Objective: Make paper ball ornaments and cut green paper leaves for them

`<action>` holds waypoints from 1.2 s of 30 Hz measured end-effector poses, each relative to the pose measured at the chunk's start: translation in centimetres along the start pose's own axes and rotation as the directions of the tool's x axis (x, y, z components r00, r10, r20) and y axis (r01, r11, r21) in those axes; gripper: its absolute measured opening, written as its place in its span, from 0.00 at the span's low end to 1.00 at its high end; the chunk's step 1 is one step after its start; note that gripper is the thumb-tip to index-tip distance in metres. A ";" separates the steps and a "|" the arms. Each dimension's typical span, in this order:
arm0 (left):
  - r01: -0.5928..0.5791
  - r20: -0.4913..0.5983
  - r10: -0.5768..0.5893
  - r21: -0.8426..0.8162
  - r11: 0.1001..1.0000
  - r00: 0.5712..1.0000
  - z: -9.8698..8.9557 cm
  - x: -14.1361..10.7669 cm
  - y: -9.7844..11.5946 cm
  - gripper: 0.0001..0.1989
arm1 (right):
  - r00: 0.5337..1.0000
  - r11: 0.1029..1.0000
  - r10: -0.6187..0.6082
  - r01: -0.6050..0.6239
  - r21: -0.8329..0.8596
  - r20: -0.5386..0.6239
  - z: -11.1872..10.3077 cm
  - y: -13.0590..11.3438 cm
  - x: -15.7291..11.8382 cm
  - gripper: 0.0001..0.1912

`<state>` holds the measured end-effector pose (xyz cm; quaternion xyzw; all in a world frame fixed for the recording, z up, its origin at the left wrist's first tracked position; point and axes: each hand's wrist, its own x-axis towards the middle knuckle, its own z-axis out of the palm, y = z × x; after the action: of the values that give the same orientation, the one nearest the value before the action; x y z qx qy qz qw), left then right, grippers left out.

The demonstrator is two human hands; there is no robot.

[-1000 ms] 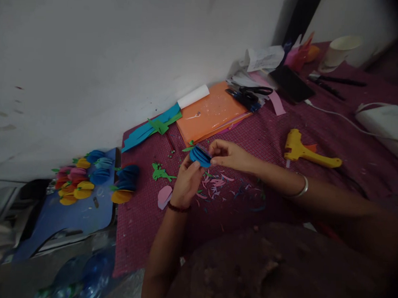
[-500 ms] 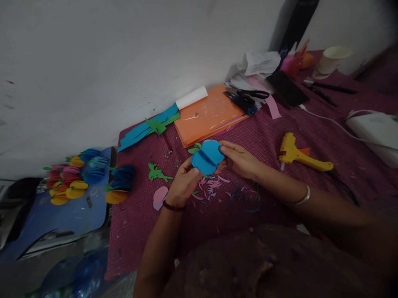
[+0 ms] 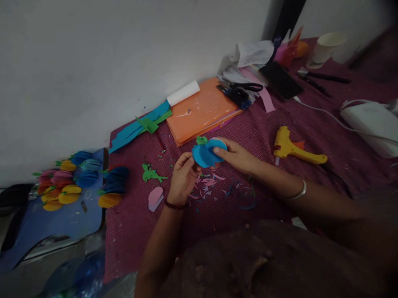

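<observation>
A blue folded-paper fruit with a green paper leaf at its top is held between my two hands above the table. My right hand pinches its right side, thumb lying across a blue flap. At the lower left edge, the fingertips of my left hand grip the paper. Beneath them lie pink and blue paper scraps. To the left are a green paper cutout and some pink paper rounds.
A yellow glue gun lies to the right. Behind are an orange folder, black-handled scissors, a phone and a paper cup. Several finished paper fruits sit on a blue board at left.
My right thumb has moved onto the front of the blue flap, and the paper fruit has turned, its leaf now nearer the top middle. The whole view has shifted slightly.
</observation>
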<state>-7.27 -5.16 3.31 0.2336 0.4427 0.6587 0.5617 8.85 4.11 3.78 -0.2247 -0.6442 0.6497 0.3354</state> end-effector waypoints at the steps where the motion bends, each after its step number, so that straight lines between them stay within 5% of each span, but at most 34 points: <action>1: 0.008 0.002 -0.008 0.014 1.000 1.000 0.0 -0.1 -0.1 0.11 | 1.000 1.000 -0.017 0.017 -0.025 0.001 0.0 0.0 0.0 0.21; 7: 0.020 0.011 -0.020 0.003 1.000 1.000 -0.3 -0.4 -1.1 0.13 | 0.976 0.971 -0.111 0.146 -0.190 0.187 0.2 -0.4 -0.2 0.10; 10: -0.055 -0.023 0.056 0.012 0.998 0.998 -0.6 -0.5 -1.3 0.12 | 0.979 0.971 -0.094 0.131 -0.201 0.184 0.5 -0.4 -0.5 0.18; 14: -0.190 -0.101 0.191 0.011 0.982 0.976 -0.7 -0.2 -0.9 0.14 | 0.973 0.994 -0.107 0.103 0.028 0.205 0.6 0.3 -0.5 0.28; 18: -0.212 -0.149 0.205 -0.036 0.977 0.967 -0.8 0.3 -0.7 0.17 | 0.962 0.986 -0.086 0.045 0.159 0.259 0.5 0.4 -0.6 0.27; 23: -0.150 -0.224 0.120 -0.122 0.981 0.967 -0.9 0.3 -1.2 0.18 | 0.966 0.966 -0.171 0.203 -0.158 0.193 1.1 0.2 -0.9 0.25; 27: -0.083 -0.204 0.056 -0.123 0.989 0.977 -0.5 -0.1 -2.0 0.19 | 0.919 0.752 -0.338 0.393 -0.530 0.202 1.3 0.1 -1.0 0.28; 31: -0.040 -0.173 0.018 -0.122 0.992 0.985 0.4 -0.6 -2.6 0.18 | 0.906 0.672 -0.329 0.424 -0.607 0.267 1.4 0.2 -1.0 0.27; 36: -0.061 -0.182 0.040 -0.112 0.992 0.982 1.1 -1.0 -3.1 0.14 | 0.908 0.686 -0.337 0.418 -0.596 0.248 1.5 0.7 -1.0 0.23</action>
<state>-4.46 -5.85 1.47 0.1509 0.4460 0.7161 0.5153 8.33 2.43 3.11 -0.1481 -0.8763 0.3216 0.3268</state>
